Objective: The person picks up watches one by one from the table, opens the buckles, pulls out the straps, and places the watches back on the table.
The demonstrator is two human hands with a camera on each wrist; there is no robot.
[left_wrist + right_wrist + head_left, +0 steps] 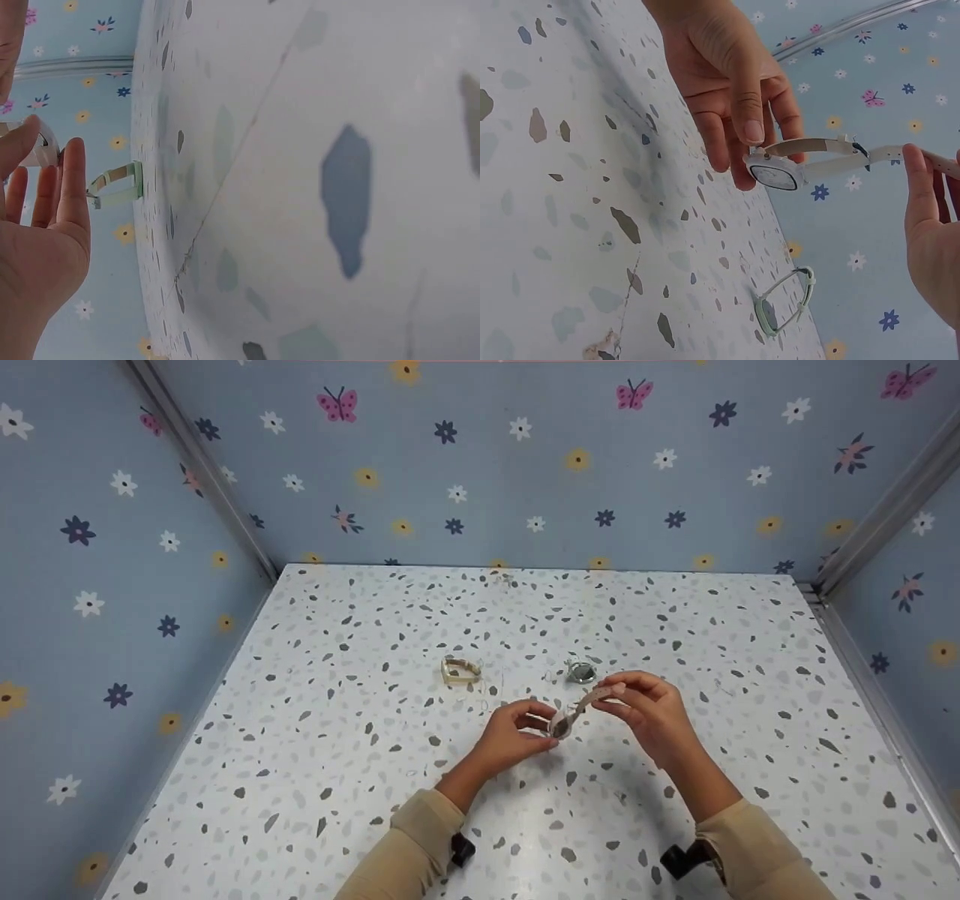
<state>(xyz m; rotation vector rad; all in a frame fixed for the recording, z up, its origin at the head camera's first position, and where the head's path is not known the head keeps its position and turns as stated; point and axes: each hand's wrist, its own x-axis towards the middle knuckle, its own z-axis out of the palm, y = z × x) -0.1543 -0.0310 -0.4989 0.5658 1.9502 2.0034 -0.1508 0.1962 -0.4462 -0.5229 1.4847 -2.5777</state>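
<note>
A white wristwatch (776, 174) with a pale strap is held between both hands above the table. My left hand (517, 735) grips its case, with the thumb on one side and fingers on the other. My right hand (652, 716) pinches the end of the strap (589, 701), which stretches up and to the right from the case in the head view. In the right wrist view the buckle and keeper show partway along the strap. Just beyond the hands lies a green watch (581, 672), its strap closed in a loop.
A gold watch (460, 671) stands on the speckled white table (360, 750), left of the green one. Blue floral panels (495, 457) rise behind the table and on both sides. Small scraps lie near the table's back edge.
</note>
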